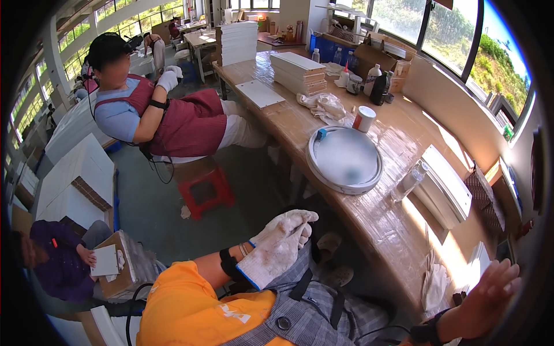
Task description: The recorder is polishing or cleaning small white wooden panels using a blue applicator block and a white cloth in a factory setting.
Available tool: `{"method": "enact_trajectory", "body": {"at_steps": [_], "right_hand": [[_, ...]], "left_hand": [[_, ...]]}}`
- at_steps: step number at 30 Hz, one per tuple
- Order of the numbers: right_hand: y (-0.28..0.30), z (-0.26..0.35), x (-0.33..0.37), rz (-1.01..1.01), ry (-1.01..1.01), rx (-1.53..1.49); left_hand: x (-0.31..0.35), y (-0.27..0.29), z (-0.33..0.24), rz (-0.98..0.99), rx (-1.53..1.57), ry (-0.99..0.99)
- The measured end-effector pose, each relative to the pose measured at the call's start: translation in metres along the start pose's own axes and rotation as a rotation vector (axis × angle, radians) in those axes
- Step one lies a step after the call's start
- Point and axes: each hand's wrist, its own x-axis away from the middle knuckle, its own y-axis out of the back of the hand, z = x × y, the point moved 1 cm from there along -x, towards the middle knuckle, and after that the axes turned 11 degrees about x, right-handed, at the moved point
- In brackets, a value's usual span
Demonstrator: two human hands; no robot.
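Left hand, in a white glove, is by the lap, fingers bunched; I cannot tell whether its grip is empty. Bare right hand, grip wide, is near a white cloth on the surface.

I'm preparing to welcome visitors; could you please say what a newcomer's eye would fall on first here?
Probably the orange sleeve, bottom left of centre, and the gloved left hand above it. Next, perhaps, the pale round disc on the table, and the red stool on the floor to its left.
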Motion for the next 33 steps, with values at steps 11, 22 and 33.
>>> {"method": "enact_trajectory", "body": {"at_steps": [11, 22, 33], "right_hand": [[-0.083, -0.168, 0.19, 0.673, -1.675, -0.164], [-0.053, -0.188, 0.258, 0.164, -1.815, -0.526], [-0.051, -0.212, 0.268, 0.086, -1.641, -0.767]], "left_hand": [[-0.044, -0.02, 0.012, 0.062, -0.403, -0.344], [-0.073, -0.027, 0.057, -0.044, -1.661, -0.961], [-0.064, -0.032, 0.06, 0.104, -1.788, -1.132]]}}
